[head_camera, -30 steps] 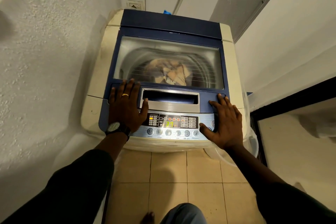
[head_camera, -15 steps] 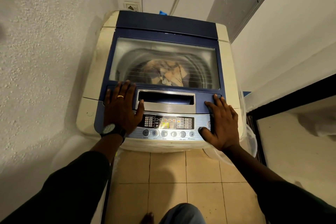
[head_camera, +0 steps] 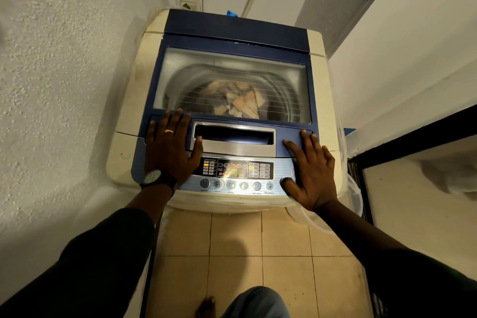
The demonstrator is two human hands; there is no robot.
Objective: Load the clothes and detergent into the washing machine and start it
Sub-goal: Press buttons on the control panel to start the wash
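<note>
A cream and blue top-loading washing machine [head_camera: 320,90] stands in a narrow corner. Its glass lid [head_camera: 232,70] is down, and tan and dark clothes [head_camera: 233,99] show through it in the drum. The control panel [head_camera: 237,171] at the front is lit, with a row of round buttons below the display. My left hand [head_camera: 170,147], with a ring and a wristwatch, lies flat on the lid's left front corner. My right hand [head_camera: 311,170] lies flat on the right end of the panel, thumb by the buttons. Neither hand holds anything. No detergent is in view.
Rough white walls close in on the left and right of the machine. A wall socket [head_camera: 188,4] sits behind it. A clear plastic tub [head_camera: 355,196] stands at the machine's right front corner. Beige floor tiles [head_camera: 235,235] lie below, with my foot and knee at the bottom edge.
Both hands stay flat on the machine's front. The view has shifted slightly, and the clothes in the drum show a different arrangement through the lid.
</note>
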